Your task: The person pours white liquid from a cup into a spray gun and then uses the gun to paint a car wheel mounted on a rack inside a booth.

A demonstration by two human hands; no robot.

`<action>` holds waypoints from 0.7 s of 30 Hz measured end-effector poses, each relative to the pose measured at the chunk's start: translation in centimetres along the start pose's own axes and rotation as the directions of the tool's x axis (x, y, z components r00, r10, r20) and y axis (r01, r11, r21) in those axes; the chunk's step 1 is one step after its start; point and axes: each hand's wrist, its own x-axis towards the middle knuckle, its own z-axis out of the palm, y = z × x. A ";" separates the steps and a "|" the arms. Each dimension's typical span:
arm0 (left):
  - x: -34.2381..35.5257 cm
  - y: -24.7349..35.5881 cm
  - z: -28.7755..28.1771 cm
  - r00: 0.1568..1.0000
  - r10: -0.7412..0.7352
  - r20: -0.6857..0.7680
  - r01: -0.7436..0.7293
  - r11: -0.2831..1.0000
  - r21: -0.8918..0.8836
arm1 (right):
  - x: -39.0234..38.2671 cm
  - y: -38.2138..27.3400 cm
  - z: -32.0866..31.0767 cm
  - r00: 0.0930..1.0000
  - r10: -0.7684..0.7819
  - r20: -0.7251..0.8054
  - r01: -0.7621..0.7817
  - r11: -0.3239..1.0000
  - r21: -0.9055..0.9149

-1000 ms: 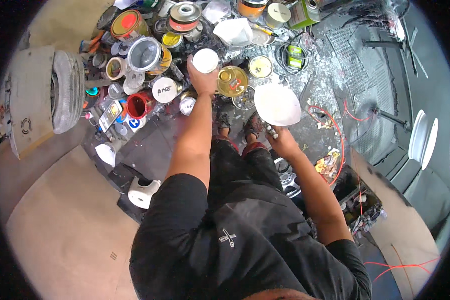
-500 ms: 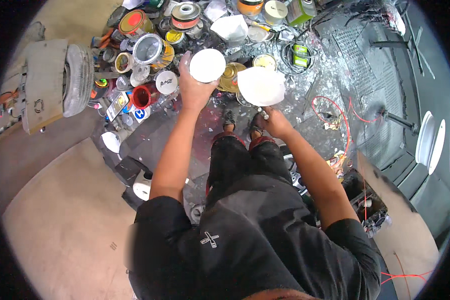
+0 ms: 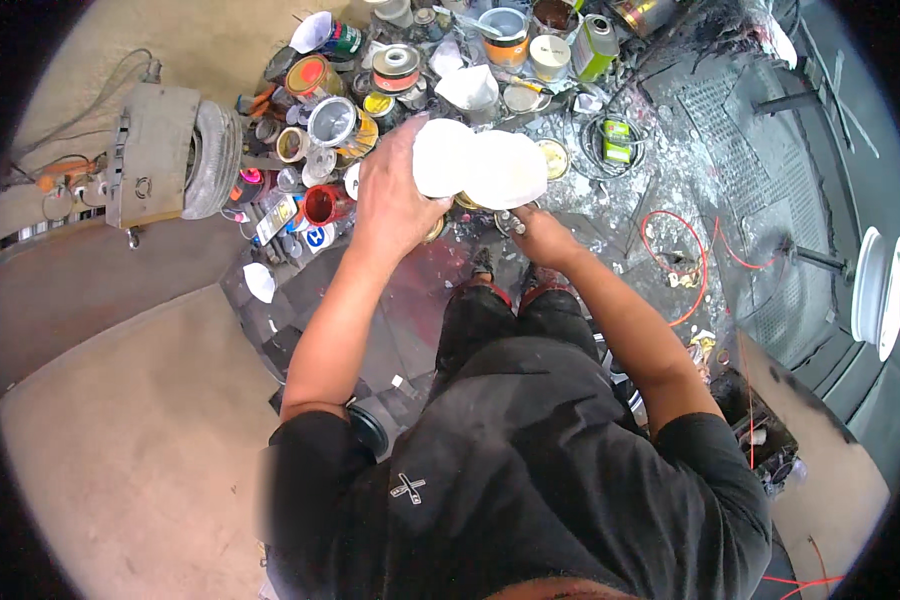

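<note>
My left hand [image 3: 390, 195] is wrapped round a white round container [image 3: 438, 155], raised near the middle of the view. Just right of it, touching or overlapping it as seen from here, is a wider white paper-like piece [image 3: 508, 170], pale inside. My right hand [image 3: 540, 240] is closed on a metal tool with knobs [image 3: 518, 224], which looks like a spray gun, beneath that piece. How the piece sits on the tool is hidden. A gold lid [image 3: 465, 200] is partly hidden behind both.
Crowded paint cans [image 3: 340, 122], a red pot [image 3: 322, 205] and a green rectangular can [image 3: 597, 50] stand ahead. A red hose [image 3: 700, 290] and black coil [image 3: 635, 130] lie right. A grey machine [image 3: 145, 155] is left, a white wheel rim [image 3: 870, 285] right, a cardboard-coloured sheet [image 3: 120, 420] lower left.
My right hand has moved left and up with the tool and white piece, bringing them against the container in my left hand. The view has shifted, showing more of the left wall.
</note>
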 end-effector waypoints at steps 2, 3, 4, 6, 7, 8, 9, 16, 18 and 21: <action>0.1 0.5 -0.2 0.999 0.040 -0.003 -0.039 0.999 0.032 | -0.3 -0.6 -0.4 1.000 -0.002 -0.005 0.002 1.000 0.006; 0.1 0.6 -0.2 0.998 0.060 -0.006 -0.059 0.997 0.042 | -0.5 -0.8 -0.6 1.000 -0.011 -0.008 0.011 1.000 0.019; 0.1 0.8 -0.2 0.997 0.080 -0.009 -0.080 0.995 0.052 | -0.6 -0.9 -0.8 1.000 -0.020 -0.012 0.020 0.999 0.033; 0.2 0.9 -0.2 0.995 0.102 -0.003 -0.102 0.992 0.071 | -0.6 -0.7 -0.7 1.000 -0.011 -0.007 0.012 0.999 0.050; 0.3 1.1 -0.2 0.993 0.118 -0.001 -0.117 0.989 0.085 | -0.6 -0.6 -0.7 1.000 -0.003 0.005 0.003 0.998 0.062; 0.4 1.4 -0.2 0.992 0.123 0.003 -0.123 0.989 0.087 | -0.7 -0.7 -0.9 1.000 -0.001 0.000 0.001 0.998 0.066; 0.5 1.7 -0.2 0.989 0.148 -0.013 -0.147 0.986 0.083 | -0.9 -0.8 -1.1 1.000 -0.017 -0.025 0.018 0.997 0.072; 1.3 2.3 0.1 0.985 0.174 0.009 -0.173 0.974 0.144 | -1.1 -0.2 -1.3 0.999 0.026 -0.029 -0.024 0.997 0.073; 1.7 2.3 0.1 0.979 0.203 0.006 -0.202 0.969 0.143 | -1.2 0.2 -1.3 0.999 0.020 -0.050 -0.016 0.997 0.081; 2.1 2.5 -0.1 0.970 0.242 0.005 -0.239 0.957 0.162 | -1.1 0.6 -1.5 0.998 0.024 -0.051 -0.020 0.997 0.076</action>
